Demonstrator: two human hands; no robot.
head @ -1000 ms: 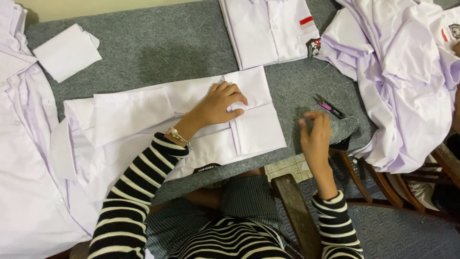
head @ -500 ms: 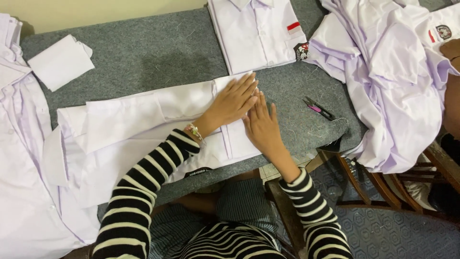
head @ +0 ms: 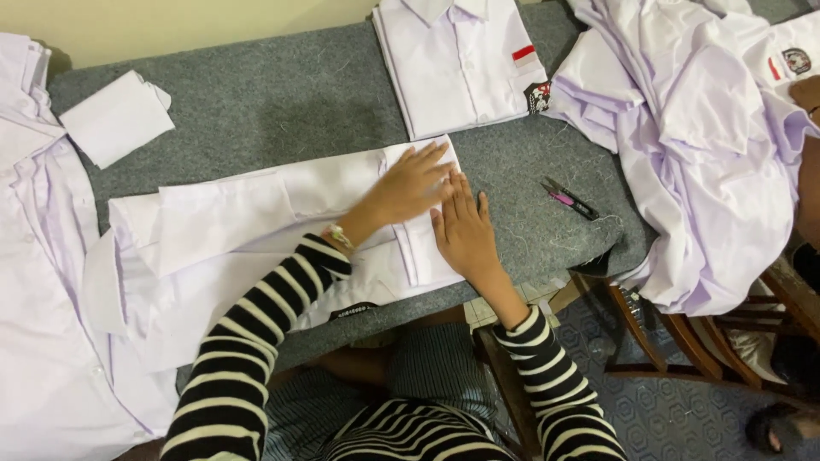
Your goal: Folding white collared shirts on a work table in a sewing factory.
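Hands flat, fingers extended toward 12 o'clock: left hand (head: 412, 183) and right hand (head: 462, 232) pressing folded white shirt (head: 256, 230), grasping nothing.

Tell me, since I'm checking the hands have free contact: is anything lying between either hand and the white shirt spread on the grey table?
Nothing visible does. The left hand and right hand both lie flat directly on the white shirt. The small snips lie apart on the grey table, to the right of the hands.

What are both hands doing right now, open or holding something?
Left hand: open, flat on the white shirt, holding nothing.
Right hand: open, flat on the shirt's edge, holding nothing.
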